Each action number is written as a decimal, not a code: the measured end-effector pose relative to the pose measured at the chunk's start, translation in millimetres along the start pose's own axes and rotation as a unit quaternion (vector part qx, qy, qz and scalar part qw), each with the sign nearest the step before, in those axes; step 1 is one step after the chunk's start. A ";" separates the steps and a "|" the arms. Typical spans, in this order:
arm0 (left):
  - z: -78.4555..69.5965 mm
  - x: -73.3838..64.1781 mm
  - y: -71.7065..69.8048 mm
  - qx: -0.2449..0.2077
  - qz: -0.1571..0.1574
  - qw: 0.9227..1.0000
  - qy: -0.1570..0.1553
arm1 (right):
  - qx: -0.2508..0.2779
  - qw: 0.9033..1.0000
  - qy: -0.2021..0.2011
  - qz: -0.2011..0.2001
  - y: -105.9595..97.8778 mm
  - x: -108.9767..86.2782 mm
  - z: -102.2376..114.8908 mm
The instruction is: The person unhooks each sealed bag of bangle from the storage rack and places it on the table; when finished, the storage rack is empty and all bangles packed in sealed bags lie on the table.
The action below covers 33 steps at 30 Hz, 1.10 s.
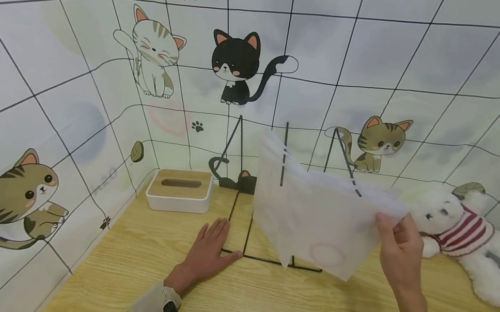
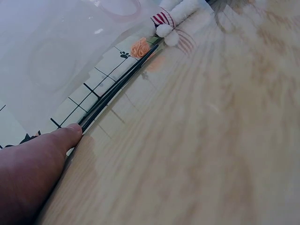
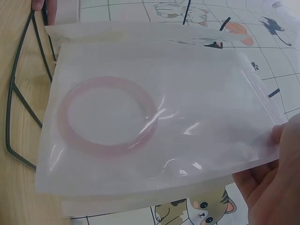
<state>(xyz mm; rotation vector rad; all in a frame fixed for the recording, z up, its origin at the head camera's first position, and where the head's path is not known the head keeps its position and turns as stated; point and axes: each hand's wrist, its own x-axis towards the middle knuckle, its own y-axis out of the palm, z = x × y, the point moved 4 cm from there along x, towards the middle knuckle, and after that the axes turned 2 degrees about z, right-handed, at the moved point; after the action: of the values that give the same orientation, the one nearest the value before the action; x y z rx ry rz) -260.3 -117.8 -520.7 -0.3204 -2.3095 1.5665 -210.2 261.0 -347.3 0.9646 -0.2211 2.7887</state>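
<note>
My right hand [image 1: 395, 252] pinches the upper corner of a stack of translucent zip bags [image 1: 317, 216] and holds it in the air above the black wire rack [image 1: 242, 217]. The front bag [image 3: 159, 117] holds a pink ring bangle [image 3: 110, 117]. My right thumb [image 3: 276, 164] lies on the bag's edge. My left hand [image 1: 207, 252] rests flat on the wooden table [image 1: 132, 271], fingers straight, its fingertips at the rack's base wire [image 2: 117, 86]. A fingertip [image 2: 65, 136] touches that wire in the left wrist view.
A white tissue box with a wooden lid [image 1: 180, 189] sits at the back left. A white plush bear in a red striped shirt [image 1: 460, 239] lies at the right. Cat-patterned tiled walls [image 1: 100, 80] enclose the table's back and left sides.
</note>
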 end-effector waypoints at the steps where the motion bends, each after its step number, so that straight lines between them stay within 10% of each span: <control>1: 0.1 0.3 0.5 0.001 0.000 1.000 0.000 | -0.007 1.000 -0.002 0.000 0.1 -0.4 0.3; 11: 3.1 0.3 2.7 0.007 -0.002 1.000 -0.005 | -0.034 0.996 -0.086 -0.019 3.7 -1.0 4.3; 17: 1.4 0.4 1.1 0.007 0.003 1.000 -0.006 | -0.115 0.989 -0.057 -0.080 2.7 -4.3 4.5; 33: 1.8 -0.8 1.6 0.002 0.001 1.000 0.000 | -0.115 0.987 -0.067 -0.093 5.1 -9.8 5.8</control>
<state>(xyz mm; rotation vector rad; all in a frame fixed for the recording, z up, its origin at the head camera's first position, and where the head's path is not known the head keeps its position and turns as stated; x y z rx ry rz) -260.3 -119.0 -522.9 -0.3220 -2.3064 1.5720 -200.3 253.6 -349.3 1.0571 -0.4374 2.4680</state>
